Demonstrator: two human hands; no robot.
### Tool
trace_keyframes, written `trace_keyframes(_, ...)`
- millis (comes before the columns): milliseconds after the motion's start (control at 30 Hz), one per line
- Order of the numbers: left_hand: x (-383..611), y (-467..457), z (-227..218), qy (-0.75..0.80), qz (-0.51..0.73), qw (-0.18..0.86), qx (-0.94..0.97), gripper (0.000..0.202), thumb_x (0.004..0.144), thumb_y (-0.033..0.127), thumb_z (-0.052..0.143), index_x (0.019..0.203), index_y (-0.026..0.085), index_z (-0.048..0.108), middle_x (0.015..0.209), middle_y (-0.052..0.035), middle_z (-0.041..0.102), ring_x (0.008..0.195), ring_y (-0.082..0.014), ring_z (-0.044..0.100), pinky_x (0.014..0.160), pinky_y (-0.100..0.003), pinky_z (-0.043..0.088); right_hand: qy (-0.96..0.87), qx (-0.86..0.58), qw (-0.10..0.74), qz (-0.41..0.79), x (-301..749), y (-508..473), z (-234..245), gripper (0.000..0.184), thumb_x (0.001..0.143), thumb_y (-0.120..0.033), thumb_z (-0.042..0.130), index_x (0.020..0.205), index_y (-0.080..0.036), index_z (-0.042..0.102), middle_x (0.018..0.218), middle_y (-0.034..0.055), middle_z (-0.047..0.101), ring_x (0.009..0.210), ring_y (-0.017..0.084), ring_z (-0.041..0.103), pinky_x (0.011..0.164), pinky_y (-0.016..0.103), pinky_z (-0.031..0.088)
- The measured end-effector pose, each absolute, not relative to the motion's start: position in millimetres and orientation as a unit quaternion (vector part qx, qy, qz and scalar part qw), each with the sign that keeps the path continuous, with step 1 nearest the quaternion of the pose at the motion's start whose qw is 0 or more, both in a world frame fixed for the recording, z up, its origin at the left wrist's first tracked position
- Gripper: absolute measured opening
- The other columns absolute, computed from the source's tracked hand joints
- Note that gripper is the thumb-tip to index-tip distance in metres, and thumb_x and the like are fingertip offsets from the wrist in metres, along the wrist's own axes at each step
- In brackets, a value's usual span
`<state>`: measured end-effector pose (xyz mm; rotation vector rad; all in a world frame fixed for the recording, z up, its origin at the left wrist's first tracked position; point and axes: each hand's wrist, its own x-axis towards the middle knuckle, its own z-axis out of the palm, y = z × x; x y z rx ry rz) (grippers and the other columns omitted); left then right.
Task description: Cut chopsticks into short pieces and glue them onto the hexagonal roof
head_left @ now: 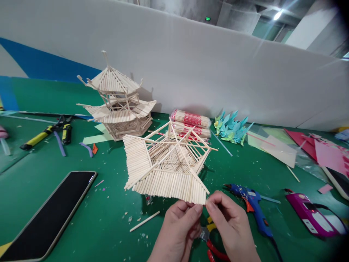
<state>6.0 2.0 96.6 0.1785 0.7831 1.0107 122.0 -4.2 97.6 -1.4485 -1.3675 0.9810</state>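
Hands and stick model on a green table [109,214]. The model [169,185], built of slender pale wooden sticks, lies at the centre, just above the tabletop in view, its near edge at the person's fingers. Two of its sloping faces, at the left and the front, are sheathed in round sticks laid side by side, giving a ribbed surface with a slightly uneven lower edge; the remaining sides are an open lattice of crossing bars, through which a web of nested polygons shows. The left hand [180,225] pinches the front face's lower edge between thumb and fingers, close to its right corner. The right hand [231,225] is curled with thumb and forefinger drawn together at that corner; whether it grips a stick there cannot be told. Beneath the hands lie red-handled pliers [218,251], partly hidden. A loose stick [144,221], straight and matte, rests left of the left hand. Behind, to the left, stands a tiered tower [114,116] of the same wood with ribbed, flaring roofs. Further back are plastic-wrapped bundles [191,118] of sticks and a spiky cluster of blue folded paper [231,127]. At right lies a smooth blue glue gun [251,200]; at left, a flat, glossy black phone [51,214].
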Motion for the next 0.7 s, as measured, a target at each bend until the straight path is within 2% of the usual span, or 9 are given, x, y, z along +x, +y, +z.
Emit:
trace_keyframes(233,6.3,2.4,97.6,0.360,0.473,0.801,0.070,0.029,0.053,0.023,0.081,0.054,0.012,0.055,0.043,0.0059,0.047,0.039,-0.0017,0.035,0.042,-0.016,0.024,-0.517,-0.587,0.490,0.385,112.2,-3.8,102.2,0.025,0.079,-0.037,0.053,0.062,-0.019,0.052,0.056,-0.0046,0.041,0.050,0.010,0.036,0.046,0.021,0.029)
trace_keyframes(700,6.7,2.0,94.0,0.359,0.478,0.797,0.083,0.027,0.056,0.022,0.080,0.053,0.012,0.055,0.043,0.0062,0.045,0.039,-0.0019,0.033,0.041,-0.016,0.024,-0.543,-0.568,0.468,0.403,119.4,-2.9,101.8,0.028,0.083,-0.037,0.048,0.063,-0.018,0.051,0.058,-0.0039,0.042,0.053,0.011,0.038,0.048,0.020,0.032)
